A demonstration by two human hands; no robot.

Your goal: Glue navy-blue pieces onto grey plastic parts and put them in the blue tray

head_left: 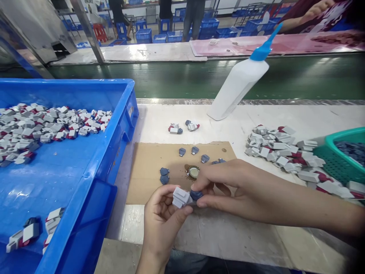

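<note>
My left hand (162,217) holds a light grey plastic part (180,197) between thumb and fingers. Pinched in my right hand (225,186) is a small dark blue piece (195,195), which touches the right side of the grey part. Both hands are over the front edge of a brown cardboard sheet (146,163). A bottle cap (194,172) with a wet stain beside it lies just behind the hands. Several more dark blue pieces (164,175) are spread on the cardboard. Two grey, red and blue assemblies (175,128) rest on the table behind it.
On the left stands a blue bin (114,114) with many grey and red parts. A white bottle (236,87) with a blue nozzle leans behind the cardboard. At right are piled grey parts (273,146) and a green basket (330,154). People are beyond the green conveyor (171,76).
</note>
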